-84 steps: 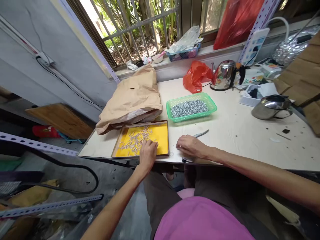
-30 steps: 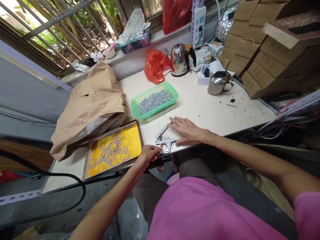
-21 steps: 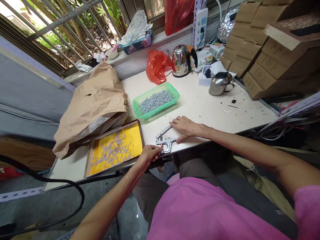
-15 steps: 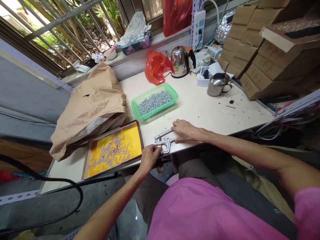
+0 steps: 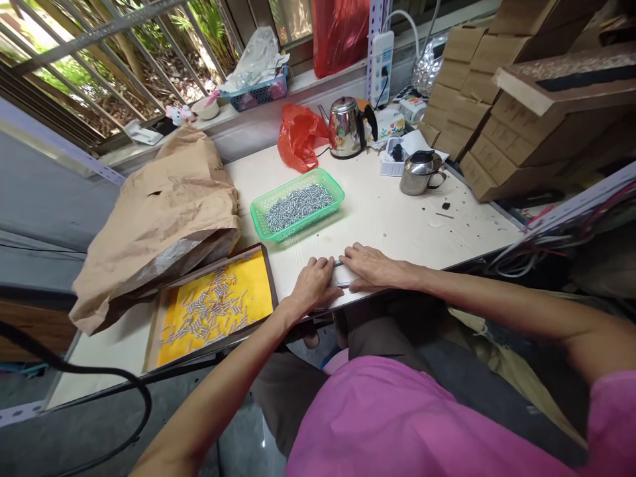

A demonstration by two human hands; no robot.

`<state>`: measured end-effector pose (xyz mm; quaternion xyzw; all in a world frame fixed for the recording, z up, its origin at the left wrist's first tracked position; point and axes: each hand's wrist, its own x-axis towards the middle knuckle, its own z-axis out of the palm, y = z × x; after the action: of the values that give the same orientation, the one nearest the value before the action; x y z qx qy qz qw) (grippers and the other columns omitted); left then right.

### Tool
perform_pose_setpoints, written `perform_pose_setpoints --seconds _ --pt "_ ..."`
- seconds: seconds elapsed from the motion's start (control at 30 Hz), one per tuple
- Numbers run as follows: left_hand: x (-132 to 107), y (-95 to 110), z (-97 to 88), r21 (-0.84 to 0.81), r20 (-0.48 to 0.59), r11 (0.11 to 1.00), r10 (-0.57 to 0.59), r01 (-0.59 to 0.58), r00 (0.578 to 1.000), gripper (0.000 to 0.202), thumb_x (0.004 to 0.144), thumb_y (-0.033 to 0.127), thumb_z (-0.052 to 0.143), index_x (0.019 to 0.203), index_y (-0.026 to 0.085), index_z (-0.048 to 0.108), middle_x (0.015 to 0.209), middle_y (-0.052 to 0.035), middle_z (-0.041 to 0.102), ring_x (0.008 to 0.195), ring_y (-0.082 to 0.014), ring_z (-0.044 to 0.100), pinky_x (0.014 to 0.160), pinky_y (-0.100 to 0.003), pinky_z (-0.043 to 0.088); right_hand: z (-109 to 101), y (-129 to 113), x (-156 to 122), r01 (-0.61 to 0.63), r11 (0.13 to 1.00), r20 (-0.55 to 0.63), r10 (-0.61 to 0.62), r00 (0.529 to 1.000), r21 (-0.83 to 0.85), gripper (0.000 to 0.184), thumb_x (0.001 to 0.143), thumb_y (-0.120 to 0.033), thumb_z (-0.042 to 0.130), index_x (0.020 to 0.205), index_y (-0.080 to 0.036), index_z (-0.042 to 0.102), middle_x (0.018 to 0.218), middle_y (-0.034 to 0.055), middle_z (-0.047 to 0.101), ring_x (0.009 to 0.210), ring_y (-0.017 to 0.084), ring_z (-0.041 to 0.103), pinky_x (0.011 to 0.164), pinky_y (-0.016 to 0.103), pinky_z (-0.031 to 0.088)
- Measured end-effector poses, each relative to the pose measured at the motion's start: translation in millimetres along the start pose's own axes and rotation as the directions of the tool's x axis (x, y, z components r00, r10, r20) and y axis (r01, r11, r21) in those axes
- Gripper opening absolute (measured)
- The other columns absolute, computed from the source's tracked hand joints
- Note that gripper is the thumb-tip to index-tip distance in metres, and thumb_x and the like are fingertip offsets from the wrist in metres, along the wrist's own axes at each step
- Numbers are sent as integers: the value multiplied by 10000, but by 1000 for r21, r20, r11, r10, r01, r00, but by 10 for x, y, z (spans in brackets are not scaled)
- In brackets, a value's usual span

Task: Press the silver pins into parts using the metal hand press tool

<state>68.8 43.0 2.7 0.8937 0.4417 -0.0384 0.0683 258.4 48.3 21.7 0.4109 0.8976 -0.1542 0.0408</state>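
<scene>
Handles of a grey metal hand tool (image 5: 338, 264) show only in short lengths between the two hands at lower centre, near the table's front edge; the left hand (image 5: 313, 285) hides its left end, fingers bent down over it, and whether they pinch anything small I cannot tell; the right hand (image 5: 372, 266) grips the handles' right ends, fingers on the far one, thumb by the nearer, palm out of sight. Pale table (image 5: 407, 238) fills the middle, dark scraps (image 5: 446, 206) strewn at right; a yellow-lined tray (image 5: 269, 279) lies lower left, its metal pins (image 5: 211, 306) too jumbled to count; a green basket (image 5: 255, 215) of similar pieces sits above the hands; a paper bag (image 5: 169, 199) slumps at left, its contents mostly covered; the frame cuts off cardboard boxes (image 5: 527, 132) at upper right and a barred window (image 5: 99, 34) at upper left.
</scene>
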Motion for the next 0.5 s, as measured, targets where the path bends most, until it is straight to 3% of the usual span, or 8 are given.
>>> perform_pose_setpoints --seconds 0.17,0.3,0.5 --pt "46 41 8 -7 25 1000 9 -8 1000 394 842 422 622 1127 154 577 1032 -102 585 983 -257 503 829 -361 440 8 1 72 -25 1000 29 25 999 0 301 824 -271 680 1053 -82 631 1070 161 577 1041 270 514 837 335 425" --pt "106 6 82 -70 -17 996 -62 61 998 273 884 403 571 1020 174 632 980 -81 595 954 -233 508 783 -336 432 117 87 192 -9 1000 1 9 1000 2 153 881 -205 595 978 -106 659 998 129 612 1016 235 541 799 291 411" --pt "178 -66 76 -104 -67 989 -112 104 991 258 899 408 549 949 184 666 934 -68 617 940 -225 521 762 -321 435 143 227 273 22 1000 -78 -21 997 19 169 913 -225 557 981 -127 675 976 113 622 976 219 555 789 285 401"
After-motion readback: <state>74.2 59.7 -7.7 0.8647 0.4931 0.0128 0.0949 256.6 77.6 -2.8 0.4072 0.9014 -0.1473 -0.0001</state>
